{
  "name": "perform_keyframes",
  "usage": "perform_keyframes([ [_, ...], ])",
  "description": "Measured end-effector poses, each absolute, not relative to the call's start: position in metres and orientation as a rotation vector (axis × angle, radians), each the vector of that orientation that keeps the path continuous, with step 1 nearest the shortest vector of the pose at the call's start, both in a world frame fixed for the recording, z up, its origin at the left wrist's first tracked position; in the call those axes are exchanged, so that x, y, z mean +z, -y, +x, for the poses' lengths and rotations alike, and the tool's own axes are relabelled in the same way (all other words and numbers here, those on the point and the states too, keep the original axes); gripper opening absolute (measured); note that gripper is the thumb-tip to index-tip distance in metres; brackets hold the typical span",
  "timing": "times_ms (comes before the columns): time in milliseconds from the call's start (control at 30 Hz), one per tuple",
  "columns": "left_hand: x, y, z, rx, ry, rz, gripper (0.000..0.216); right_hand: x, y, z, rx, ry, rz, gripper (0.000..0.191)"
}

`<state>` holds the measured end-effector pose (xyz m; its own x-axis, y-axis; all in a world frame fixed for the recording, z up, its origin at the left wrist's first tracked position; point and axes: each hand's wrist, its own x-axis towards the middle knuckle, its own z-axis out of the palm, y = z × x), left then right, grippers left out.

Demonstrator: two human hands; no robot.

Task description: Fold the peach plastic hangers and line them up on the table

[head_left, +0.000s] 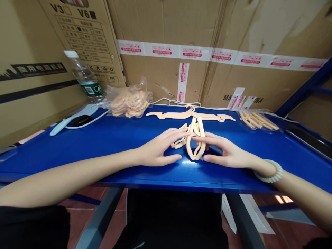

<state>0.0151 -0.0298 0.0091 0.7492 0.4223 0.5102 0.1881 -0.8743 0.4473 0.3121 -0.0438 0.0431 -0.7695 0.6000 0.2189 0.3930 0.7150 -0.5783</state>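
A peach folding clothes hanger [189, 148], folded into a narrow loop, rests on the blue table between my hands. My left hand [162, 147] has its fingers stretched out, their tips at the hanger's left side and the thumb apart. From the right, my right hand [225, 148] reaches the same hanger with its index finger across the right arm. Its thumb is spread near the lower end, and its other fingers are partly hidden. More folded peach hanger pieces [178, 141] lie behind my left fingers. Farther back, several unfolded hangers [176, 115] are stacked with hooks together.
At the back left are a clear bag of peach hangers [129, 102], a water bottle [86, 77], and a pale blue hairbrush [75, 117]. Another bagged bundle [258, 120] and a phone [311, 140] lie right. Cardboard [160, 79] walls the back; a white cable [176, 103] runs along it.
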Motion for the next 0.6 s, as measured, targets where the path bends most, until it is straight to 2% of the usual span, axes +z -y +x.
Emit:
perform_keyframes([
  [133, 0.01, 0.024, 0.007, 0.768, -0.49, 2.658, 0.058, 0.039, 0.04, 0.317, 0.476, 2.59, -0.905, 0.067],
  [300, 0.007, 0.02, 0.004, 0.632, -0.524, 2.681, 0.035, 0.031, 0.032, 0.318, 0.117, 2.704, -0.979, 0.067],
  [600, 0.003, 0.02, 0.006, 0.759, -0.483, 2.787, 0.035, 0.027, 0.026, 0.319, -0.043, 2.742, -0.949, 0.058],
])
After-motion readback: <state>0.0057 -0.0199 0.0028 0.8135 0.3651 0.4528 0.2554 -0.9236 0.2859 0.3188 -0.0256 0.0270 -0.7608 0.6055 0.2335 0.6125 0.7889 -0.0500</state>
